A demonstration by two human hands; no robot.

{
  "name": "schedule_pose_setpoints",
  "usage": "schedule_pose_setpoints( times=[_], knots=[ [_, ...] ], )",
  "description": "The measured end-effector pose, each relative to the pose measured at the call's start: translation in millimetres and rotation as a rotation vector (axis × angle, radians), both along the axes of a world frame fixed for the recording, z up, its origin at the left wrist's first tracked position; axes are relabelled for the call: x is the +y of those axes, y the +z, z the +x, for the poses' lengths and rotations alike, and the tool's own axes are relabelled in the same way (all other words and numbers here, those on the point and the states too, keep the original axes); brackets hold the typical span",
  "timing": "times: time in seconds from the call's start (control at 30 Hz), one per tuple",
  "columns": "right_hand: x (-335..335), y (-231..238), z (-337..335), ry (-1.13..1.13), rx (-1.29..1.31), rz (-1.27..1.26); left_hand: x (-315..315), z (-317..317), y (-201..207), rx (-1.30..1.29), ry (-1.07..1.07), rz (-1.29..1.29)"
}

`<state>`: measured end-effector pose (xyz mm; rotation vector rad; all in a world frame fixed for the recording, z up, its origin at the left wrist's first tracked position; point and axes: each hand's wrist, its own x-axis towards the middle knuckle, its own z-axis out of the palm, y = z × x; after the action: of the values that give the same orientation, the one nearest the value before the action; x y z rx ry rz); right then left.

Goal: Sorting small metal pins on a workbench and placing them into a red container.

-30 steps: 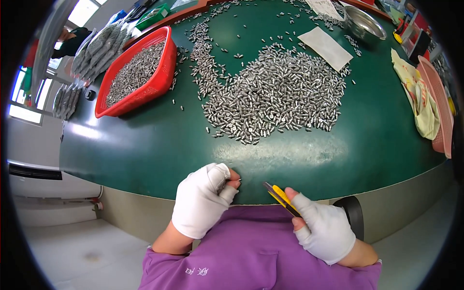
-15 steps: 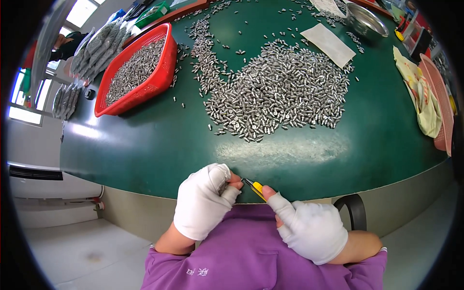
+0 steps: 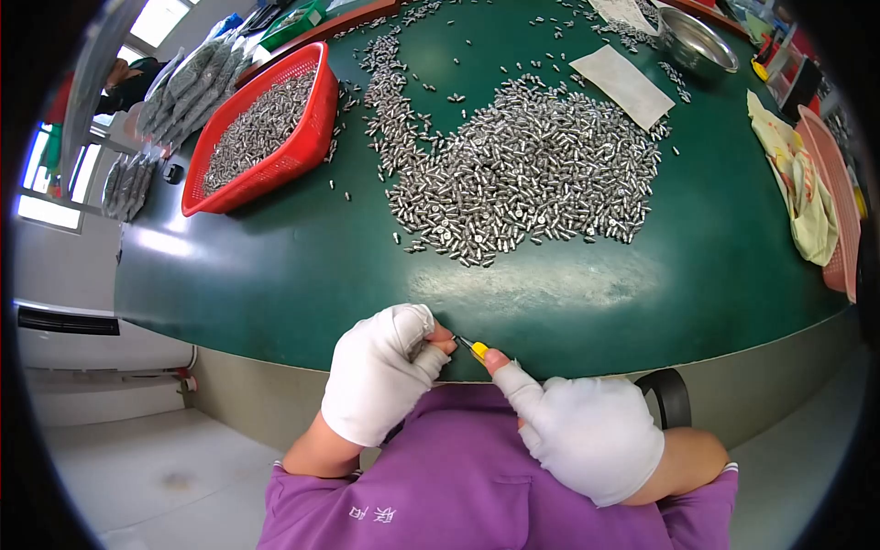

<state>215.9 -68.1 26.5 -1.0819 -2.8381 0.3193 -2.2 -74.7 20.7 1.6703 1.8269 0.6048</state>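
My left hand, in a white glove with bare fingertips, is closed in a pinch just above the near table edge. What its fingers hold is too small and hidden to make out. In my right hand, gloved alike, is a small yellow-handled tool with a narrow dark metal tip; its exact kind does not show. The thumb lies along the yellow handle, and the tip points at the left fingertips, close to or touching them. Beyond both hands, a broad pile of small silver metal pieces covers the table's middle.
On the green table, a red plastic basket of similar pieces stands at left, beside filled clear bags. A paper sheet touches the pile. At right are a steel bowl, a yellowish cloth and a pink basket.
Both hands have shifted slightly left, the tool moving with the right one. My right thumb now covers more of the yellow handle. The pile looks the same.
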Motion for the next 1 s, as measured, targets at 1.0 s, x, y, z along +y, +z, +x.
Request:
schedule_pose_setpoints(
  times=[1.0],
  knots=[
    [14.5,-24.1,-50.9,0.244,0.271,0.035,-36.3,-120.0,19.3,-1.377,0.178,0.763]
  ],
)
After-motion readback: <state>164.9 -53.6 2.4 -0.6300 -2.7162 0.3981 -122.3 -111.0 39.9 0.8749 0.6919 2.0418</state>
